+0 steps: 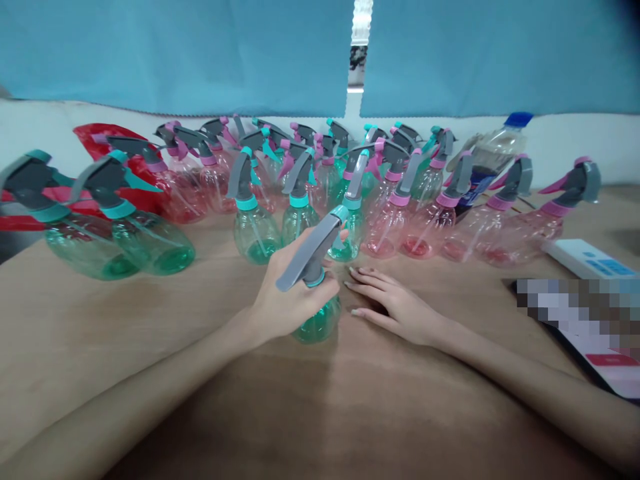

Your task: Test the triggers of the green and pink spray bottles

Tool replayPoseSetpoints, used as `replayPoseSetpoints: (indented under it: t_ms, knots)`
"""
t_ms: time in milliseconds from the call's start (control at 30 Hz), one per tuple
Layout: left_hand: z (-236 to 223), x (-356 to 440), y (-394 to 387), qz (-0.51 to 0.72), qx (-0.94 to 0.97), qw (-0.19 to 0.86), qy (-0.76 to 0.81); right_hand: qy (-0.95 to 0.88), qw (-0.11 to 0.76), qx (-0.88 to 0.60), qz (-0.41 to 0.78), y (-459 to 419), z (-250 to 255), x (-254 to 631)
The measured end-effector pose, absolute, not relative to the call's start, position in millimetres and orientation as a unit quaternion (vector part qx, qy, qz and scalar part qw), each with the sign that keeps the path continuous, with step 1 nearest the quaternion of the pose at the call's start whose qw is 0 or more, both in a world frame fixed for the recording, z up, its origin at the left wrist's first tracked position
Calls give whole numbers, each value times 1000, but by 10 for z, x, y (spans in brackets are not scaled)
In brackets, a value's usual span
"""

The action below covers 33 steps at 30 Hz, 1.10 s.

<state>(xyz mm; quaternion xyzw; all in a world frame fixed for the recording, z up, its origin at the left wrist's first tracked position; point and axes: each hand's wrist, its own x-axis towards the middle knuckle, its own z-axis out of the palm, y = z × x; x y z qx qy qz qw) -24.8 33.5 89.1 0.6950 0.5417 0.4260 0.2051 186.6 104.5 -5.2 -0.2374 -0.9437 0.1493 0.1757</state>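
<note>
My left hand [287, 287] is wrapped around the neck of a green spray bottle [317, 323] with a grey and teal trigger head. That bottle stands upright, or nearly so, near the middle of the table; whether its base touches the wood I cannot tell. To its right, my right hand [393, 303] lies palm down on the table with fingers stretched out and nothing in it. Just beyond the hands are a green spray bottle [257, 240] and others like it, with a pink spray bottle [387, 230] among several to the right.
Two green spray bottles [165, 247] stand at the left, before a red plastic bag [113, 143]. More bottles crowd the back near a blue curtain [200, 53]. A clear bottle with a blue cap [517, 121] leans behind. At right lie a white box [575, 250] and a dark-edged flat object [565, 340].
</note>
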Motion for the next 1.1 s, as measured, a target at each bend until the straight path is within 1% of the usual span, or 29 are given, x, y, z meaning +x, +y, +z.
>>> replayPoseSetpoints:
  t_ms: [433,733,1100]
  knots:
    - [974,-220,344,449,695,214,519,-943,178,-237,154,1041,-42,1868]
    - [948,-236,330,432,709,165,532,-940,184,-237,163,1044,-50,1862]
    - [960,-248,334,427,706,185,535,-936,190,-241,170,1041,-69,1861]
